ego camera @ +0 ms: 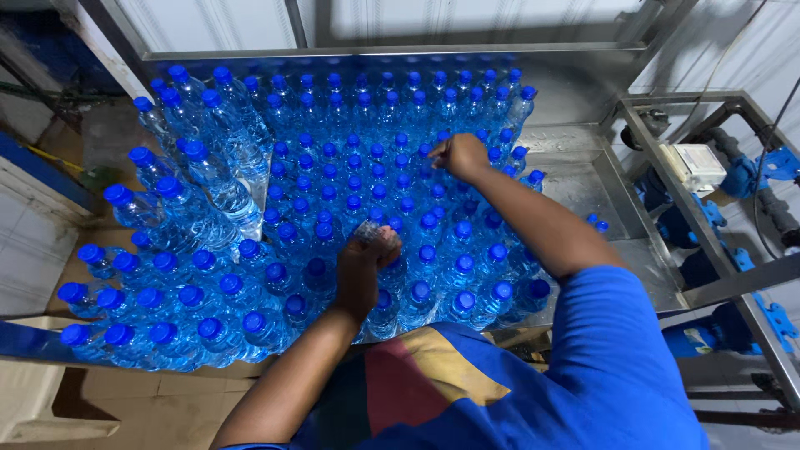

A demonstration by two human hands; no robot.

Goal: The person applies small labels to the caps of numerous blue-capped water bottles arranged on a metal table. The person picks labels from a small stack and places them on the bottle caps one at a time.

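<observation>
1. The left hand (362, 271) is curled over the top of a water bottle (379, 304) in the middle of the crowd, fingers (385, 243) closed around what looks like a clear seal or uncapped neck there.
2. The right hand (460, 156) reaches farther back, fingers pressed together, pinching at a blue cap (427, 152) in a rear row.
3. Clear bottles with blue caps stand packed together across the steel counter (583, 179), with a few leaning bottles (212, 179) at the left.
4. Judging by the caps, nearly every bottle in view is already closed; the one under the left hand seems the exception, though the hand hides it.
5. Blue pipe fittings (771, 162) sit off to the right.
</observation>
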